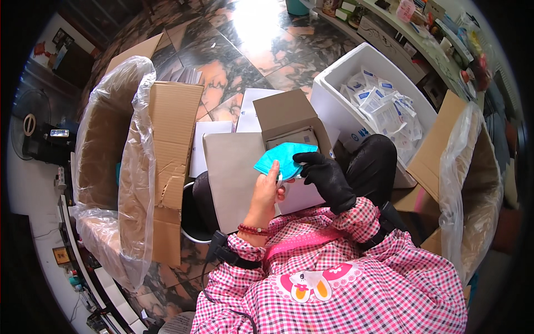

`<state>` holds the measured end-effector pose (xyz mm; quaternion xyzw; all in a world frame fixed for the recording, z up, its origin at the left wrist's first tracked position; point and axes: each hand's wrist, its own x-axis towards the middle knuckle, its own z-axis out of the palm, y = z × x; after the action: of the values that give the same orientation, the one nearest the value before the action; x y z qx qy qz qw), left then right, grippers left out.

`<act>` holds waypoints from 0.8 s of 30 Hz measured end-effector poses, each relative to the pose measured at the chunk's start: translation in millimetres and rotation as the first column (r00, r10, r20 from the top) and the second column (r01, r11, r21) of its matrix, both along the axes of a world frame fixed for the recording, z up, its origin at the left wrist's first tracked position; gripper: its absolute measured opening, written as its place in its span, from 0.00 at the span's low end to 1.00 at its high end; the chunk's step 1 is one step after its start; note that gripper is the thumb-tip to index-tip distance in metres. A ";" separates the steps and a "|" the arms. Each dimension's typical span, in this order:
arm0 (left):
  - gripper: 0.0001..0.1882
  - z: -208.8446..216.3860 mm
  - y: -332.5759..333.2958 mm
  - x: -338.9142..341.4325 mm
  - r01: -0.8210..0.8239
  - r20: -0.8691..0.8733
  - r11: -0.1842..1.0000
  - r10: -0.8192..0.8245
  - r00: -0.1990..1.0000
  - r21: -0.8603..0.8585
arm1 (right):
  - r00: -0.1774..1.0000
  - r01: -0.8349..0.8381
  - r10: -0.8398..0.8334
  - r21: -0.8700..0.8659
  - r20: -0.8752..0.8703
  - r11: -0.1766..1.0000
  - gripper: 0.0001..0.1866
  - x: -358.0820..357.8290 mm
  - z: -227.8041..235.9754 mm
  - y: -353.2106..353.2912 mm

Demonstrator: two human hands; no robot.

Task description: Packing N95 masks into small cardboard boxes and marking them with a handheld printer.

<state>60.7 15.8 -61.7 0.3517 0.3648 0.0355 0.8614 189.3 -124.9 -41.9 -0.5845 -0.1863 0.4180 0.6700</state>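
Observation:
A folded turquoise face mask (pixel 285 159) is held up in front of me, over an open small carton (pixel 233 172) at my lap. My bare left hand (pixel 267 192) grips its lower left part, thumb on top, with a pale strap hanging near the fingers. My right hand (pixel 328 181), in a black glove, pinches the mask's right end between thumb and fingertips. Flat packets (pixel 300 136) lie inside the carton, partly hidden behind the mask.
A tall carton with a clear plastic liner (pixel 146 111) stands at my left, another lined carton (pixel 461 161) at my right. A white foam box (pixel 339 108) holds many sealed packets (pixel 384 103). White boxes (pixel 214 131) sit beyond my lap; a cluttered shelf (pixel 400 28) is at far right.

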 end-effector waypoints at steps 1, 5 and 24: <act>0.18 -9.9 -2.5 -0.6 -0.001 -0.002 1.000 0.001 1.000 -0.001 | 0.995 0.032 -0.022 -0.114 0.093 0.993 0.17 -0.1 3.9 -0.7; 0.35 1.1 -17.2 -0.3 0.090 -0.135 0.192 0.237 0.962 0.977 | 0.895 0.109 -0.027 -0.157 0.446 0.982 0.16 7.2 -7.0 -9.7; 0.09 51.2 -14.3 13.7 0.097 -0.248 -0.462 -0.279 0.928 0.882 | 0.132 -0.146 0.389 -0.370 0.912 0.917 0.06 32.0 42.9 -8.7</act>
<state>74.5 1.5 -10.4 0.9654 0.0477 0.1854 0.1769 221.2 -133.6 1.0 -0.7319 -0.6285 0.0794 0.2511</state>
